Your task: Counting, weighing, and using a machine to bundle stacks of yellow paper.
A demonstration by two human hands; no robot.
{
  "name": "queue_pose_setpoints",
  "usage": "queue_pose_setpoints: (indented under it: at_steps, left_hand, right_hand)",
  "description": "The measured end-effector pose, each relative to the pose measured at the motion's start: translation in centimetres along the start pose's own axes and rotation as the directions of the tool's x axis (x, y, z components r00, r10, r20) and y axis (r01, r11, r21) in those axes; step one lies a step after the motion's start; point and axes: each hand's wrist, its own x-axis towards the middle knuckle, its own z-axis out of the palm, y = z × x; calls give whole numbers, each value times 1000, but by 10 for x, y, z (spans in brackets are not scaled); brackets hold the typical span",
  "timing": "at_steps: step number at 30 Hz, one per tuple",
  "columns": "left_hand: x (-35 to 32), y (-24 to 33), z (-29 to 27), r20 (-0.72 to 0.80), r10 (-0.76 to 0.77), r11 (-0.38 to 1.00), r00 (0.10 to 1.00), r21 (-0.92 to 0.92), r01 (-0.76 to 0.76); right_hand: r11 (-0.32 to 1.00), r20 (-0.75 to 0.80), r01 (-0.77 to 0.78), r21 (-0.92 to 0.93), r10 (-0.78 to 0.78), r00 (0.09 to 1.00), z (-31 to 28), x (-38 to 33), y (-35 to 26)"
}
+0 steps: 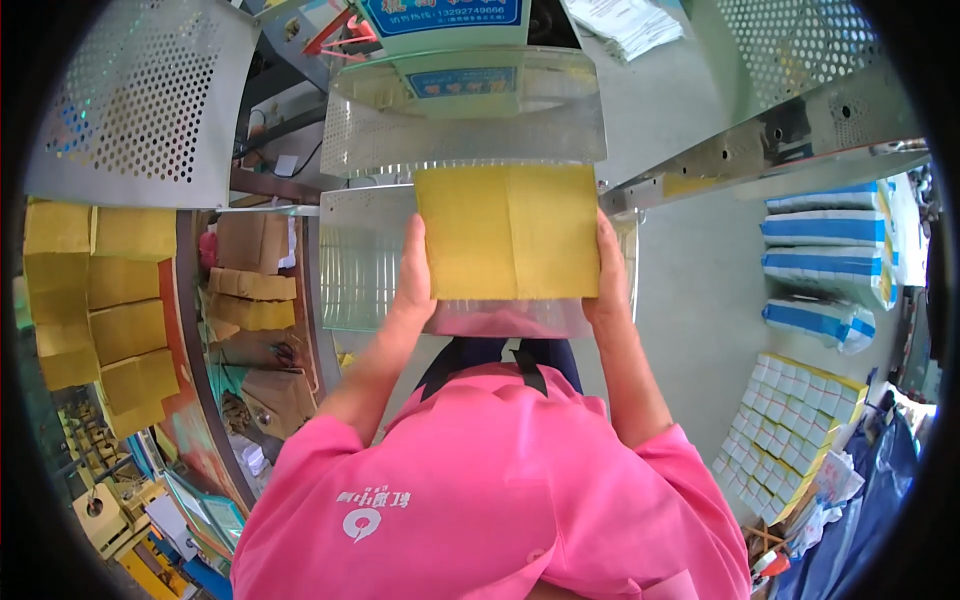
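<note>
The yellow block (508,232) covered the middle of the metal plate (362,262), and its own underside was out of sight. How far the fingers of the left hand (416,270) and right hand (611,268) reached beneath it could not be told. The upper edge cut off the blue sign (445,14) and white packets (632,26); the lower edge cut the pink shirt (480,470), which hid most of the dark trousers (462,358). The dark rim cropped the blue sheeting (868,500). Clutter at lower left was too small to identify.
</note>
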Motion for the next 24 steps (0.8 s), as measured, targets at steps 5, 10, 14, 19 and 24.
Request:
queue_pose_setpoints:
  at_steps: [5, 10, 14, 19, 24]
  left_hand:
    - [50, 40, 13, 84, 64, 997, 994, 26, -67]
    - [83, 36, 4, 127, 51, 997, 991, 57, -59]
    - [81, 44, 2, 166, 25, 999, 986, 31, -31]
    - [77, 39, 9, 145, 168, 982, 975, 65, -178]
    - [77, 34, 11, 131, 120, 989, 984, 72, -130]
  right_hand:
    - [999, 113, 51, -18, -49, 992, 32, 46, -31]
    - [996, -28, -84, -36, 83, 996, 20, 77, -14]
    - [995, -44, -92, -29, 91, 995, 25, 75, -18]
    - [997, 4, -63, -39, 63, 998, 13, 84, -8]
    - [998, 33, -48, -45, 49, 998, 13, 81, -10]
